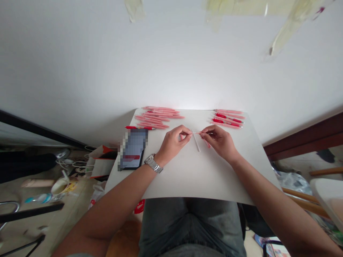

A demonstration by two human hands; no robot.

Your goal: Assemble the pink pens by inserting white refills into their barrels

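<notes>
My left hand (174, 141) and my right hand (219, 141) meet over the middle of a white board (187, 175) on my lap. Both pinch the ends of a thin pink pen part (197, 133) held level between them. A white pen refill (196, 142) lies on the board just under the fingers, and a pink piece (208, 144) shows below my right hand. A pile of pink pens (158, 117) lies at the far left of the board. A smaller group of pink and red pens (227, 119) lies at the far right.
A phone (133, 149) rests on the board's left edge, with a red pen (138, 127) just beyond it. Cups, cables and bags clutter the floor at the left. A white wall stands behind the board. Wooden furniture stands at the right.
</notes>
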